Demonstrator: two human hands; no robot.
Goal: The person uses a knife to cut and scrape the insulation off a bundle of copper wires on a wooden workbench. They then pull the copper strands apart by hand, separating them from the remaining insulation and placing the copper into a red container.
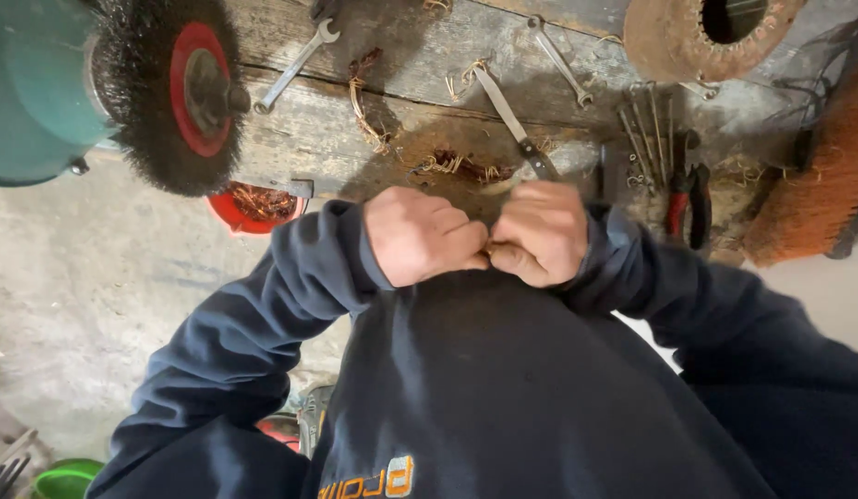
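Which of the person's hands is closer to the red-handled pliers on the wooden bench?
The right hand. It is just left of the red-handled pliers in the view. The left hand is farther away, beyond the right hand, fists meeting.

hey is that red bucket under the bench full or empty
Not empty. The red bucket holds a tangle of copper-coloured wire scraps, showing near its rim; the bench hides the rest.

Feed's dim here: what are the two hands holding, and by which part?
Left hand and right hand are closed, knuckles together, pinching something small and thin between them at. The fingers hide it, so the thing and the place of hold cannot be told.
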